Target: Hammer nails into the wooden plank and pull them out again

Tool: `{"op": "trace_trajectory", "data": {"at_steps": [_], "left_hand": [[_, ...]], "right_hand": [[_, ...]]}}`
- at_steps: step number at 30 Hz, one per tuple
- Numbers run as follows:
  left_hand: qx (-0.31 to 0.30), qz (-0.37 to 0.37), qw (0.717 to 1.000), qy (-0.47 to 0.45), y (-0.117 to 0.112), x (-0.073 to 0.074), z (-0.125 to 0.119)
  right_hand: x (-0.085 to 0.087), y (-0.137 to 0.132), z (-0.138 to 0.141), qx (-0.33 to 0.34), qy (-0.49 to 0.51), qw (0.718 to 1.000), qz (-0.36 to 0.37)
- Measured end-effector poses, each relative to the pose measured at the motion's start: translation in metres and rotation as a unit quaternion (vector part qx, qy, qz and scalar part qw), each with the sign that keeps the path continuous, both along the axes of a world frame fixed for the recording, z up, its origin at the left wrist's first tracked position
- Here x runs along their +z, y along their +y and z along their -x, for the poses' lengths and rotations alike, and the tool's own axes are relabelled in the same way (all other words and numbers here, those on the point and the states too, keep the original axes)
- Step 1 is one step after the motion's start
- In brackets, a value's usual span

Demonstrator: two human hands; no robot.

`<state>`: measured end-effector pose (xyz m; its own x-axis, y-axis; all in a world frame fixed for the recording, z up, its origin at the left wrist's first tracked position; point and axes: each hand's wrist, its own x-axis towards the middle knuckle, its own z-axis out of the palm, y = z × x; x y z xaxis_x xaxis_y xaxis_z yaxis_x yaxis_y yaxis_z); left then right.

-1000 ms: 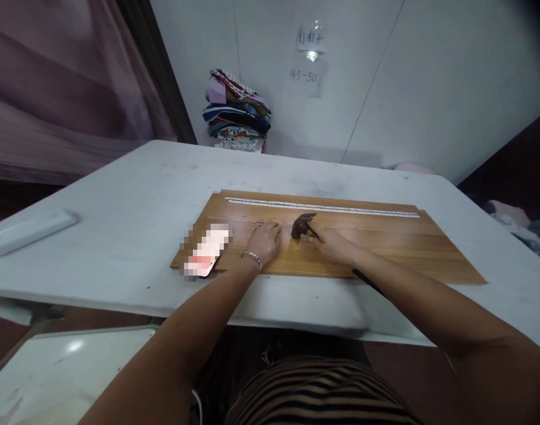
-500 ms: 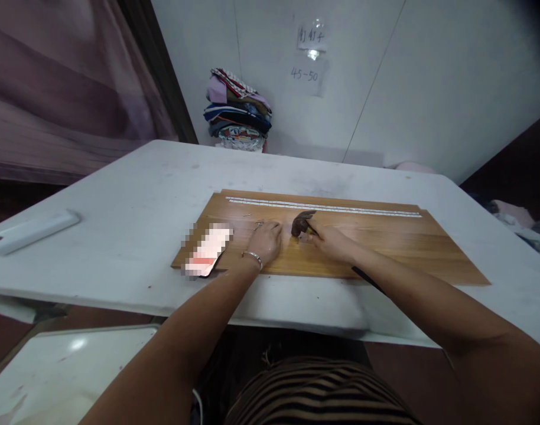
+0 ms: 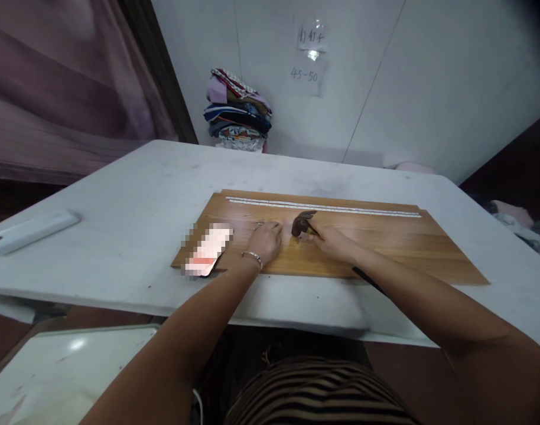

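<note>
A wooden board (image 3: pixel 385 248) lies on the white table. In my right hand (image 3: pixel 334 243) is a claw hammer (image 3: pixel 302 225), the fingers wrapped round its handle. The dark hammer head is low over the board's middle, claw pointing away from me; whether it touches the wood I cannot tell. My left hand (image 3: pixel 266 239), with a bracelet at the wrist, lies palm down on the board left of the hammer, fingers stretched forward. Small nails (image 3: pixel 259 224) lie by its fingertips, and another thin nail (image 3: pixel 247 215) is farther back.
A phone (image 3: pixel 210 251) with a blurred screen lies at the board's left end. White marked strips (image 3: pixel 323 208) run along its far edge. A white, long-handled object (image 3: pixel 35 230) is on the table (image 3: pixel 119 195) at left. Folded clothes (image 3: pixel 238 112) are stacked by the wall.
Almost nothing differs. The hammer head has shifted very slightly, with both hands staying in the same places on the board.
</note>
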<state>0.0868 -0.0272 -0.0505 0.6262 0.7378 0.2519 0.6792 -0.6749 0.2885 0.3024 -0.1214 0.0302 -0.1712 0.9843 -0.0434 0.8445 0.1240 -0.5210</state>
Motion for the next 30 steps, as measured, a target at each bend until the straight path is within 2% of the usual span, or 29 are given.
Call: {"op": "trace_trajectory", "data": {"at_steps": [18,30], "left_hand": [[-0.005,-0.007,1.000,-0.001,0.0007,-0.0002,0.0002],[-0.005,-0.005,1.000,0.001,0.0003,-0.0005,0.0004]], "right_hand": [[-0.0024,-0.0014,-0.0007,0.001,-0.014,1.000,-0.001],[0.0013,0.0005,0.0020,-0.003,0.014,1.000,0.004]]}}
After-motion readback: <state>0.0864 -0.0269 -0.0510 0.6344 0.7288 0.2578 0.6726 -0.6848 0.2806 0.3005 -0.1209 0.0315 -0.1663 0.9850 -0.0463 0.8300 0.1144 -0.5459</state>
